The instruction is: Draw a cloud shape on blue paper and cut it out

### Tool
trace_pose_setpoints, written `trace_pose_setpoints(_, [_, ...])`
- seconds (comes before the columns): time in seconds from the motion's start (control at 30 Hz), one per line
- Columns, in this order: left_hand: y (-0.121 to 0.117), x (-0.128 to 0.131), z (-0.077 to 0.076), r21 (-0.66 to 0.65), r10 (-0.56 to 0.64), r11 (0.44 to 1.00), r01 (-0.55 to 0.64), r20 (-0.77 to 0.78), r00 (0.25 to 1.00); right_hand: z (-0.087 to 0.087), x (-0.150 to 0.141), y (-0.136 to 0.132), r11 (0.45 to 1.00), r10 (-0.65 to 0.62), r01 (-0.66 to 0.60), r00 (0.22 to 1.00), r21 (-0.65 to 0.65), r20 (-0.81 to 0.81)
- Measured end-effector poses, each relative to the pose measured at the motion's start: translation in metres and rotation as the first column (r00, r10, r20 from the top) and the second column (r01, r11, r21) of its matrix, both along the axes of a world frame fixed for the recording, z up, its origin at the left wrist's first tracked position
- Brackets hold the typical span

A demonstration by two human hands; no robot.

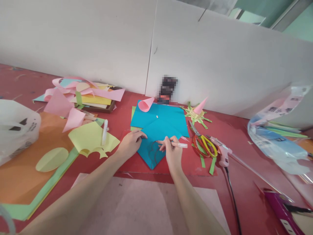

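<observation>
My right hand (173, 152) is closed around a pen (179, 145) with a pale, clear barrel, its tip over a sheet of blue paper (160, 127). Dark curved lines (154, 153) are drawn on the lower corner of that sheet, which lies turned with a corner toward me. At its left edge my left hand (132, 142) holds the paper down with bent fingers. Under it lies another blue sheet (179, 114), with a rolled pink paper cone (146, 104) on its far left corner.
Right of the paper are scissors (204, 143), a pink glue gun (221, 151) with a black cord, and a paper piece with a pink cone (199, 109). At left lie cut yellow paper (89, 137), a white-capped pen (104, 132), a scrap-filled tray (105, 109) and a plastic bag (18, 127).
</observation>
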State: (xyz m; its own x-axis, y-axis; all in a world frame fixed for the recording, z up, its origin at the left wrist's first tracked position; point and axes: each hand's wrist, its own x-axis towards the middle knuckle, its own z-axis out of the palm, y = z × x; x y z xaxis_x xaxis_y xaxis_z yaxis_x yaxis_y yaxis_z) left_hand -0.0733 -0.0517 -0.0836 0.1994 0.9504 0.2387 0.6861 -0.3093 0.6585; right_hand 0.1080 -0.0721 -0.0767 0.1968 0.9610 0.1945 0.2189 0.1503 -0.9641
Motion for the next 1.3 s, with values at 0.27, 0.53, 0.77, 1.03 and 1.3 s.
trace_pose_setpoints(0.27, [-0.0002,0.0,0.0009,-0.001,-0.006,1.0,0.006,0.009,1.0,-0.0005,0.0008,0.0002,0.999,0.038,-0.038,0.998,0.003,0.041])
trace_pose_setpoints(0.53, [0.0002,0.0003,-0.0003,0.009,-0.007,1.0,0.007,0.002,1.0,0.0024,-0.001,0.0008,0.996,0.075,-0.076,0.997,-0.051,-0.009])
trace_pose_setpoints(0.77, [0.0005,0.0,-0.0006,0.002,-0.01,1.0,0.01,0.017,1.0,0.0036,-0.0015,-0.0001,0.996,0.061,-0.062,0.998,-0.067,-0.026])
trace_pose_setpoints(1.03, [-0.0015,0.0007,0.0034,0.003,-0.005,1.0,0.005,0.008,1.0,0.0033,-0.0012,0.0001,0.993,0.081,-0.083,0.996,-0.088,-0.025])
trace_pose_setpoints(1.3, [0.0015,-0.0007,-0.0034,0.012,-0.001,1.0,0.001,-0.002,1.0,0.0067,-0.0018,-0.0009,0.99,0.08,-0.085,0.996,-0.116,-0.044])
